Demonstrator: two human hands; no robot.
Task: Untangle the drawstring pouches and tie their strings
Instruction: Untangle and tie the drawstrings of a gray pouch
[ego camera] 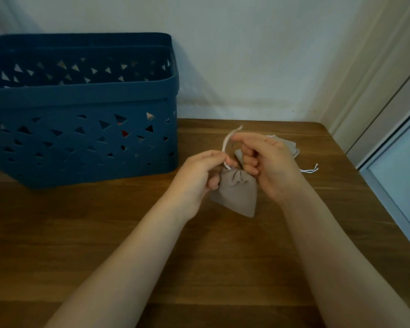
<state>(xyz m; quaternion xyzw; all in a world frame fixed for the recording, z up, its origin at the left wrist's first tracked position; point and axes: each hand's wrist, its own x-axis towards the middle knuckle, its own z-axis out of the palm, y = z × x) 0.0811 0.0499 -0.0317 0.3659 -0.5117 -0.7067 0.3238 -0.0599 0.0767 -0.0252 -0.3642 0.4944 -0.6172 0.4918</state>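
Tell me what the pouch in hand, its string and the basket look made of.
Pouch: matte beige woven cloth, likely cotton or linen; it gathers in soft folds. String: pale cord, probably cotton. Basket: dark blue moulded plastic with triangular cut-outs.

Second pouch [287, 146] behind right hand [268, 162]

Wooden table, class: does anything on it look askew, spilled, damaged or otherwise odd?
Nothing stands out. The blue basket stands upright; both hands work the white string of a beige pouch.
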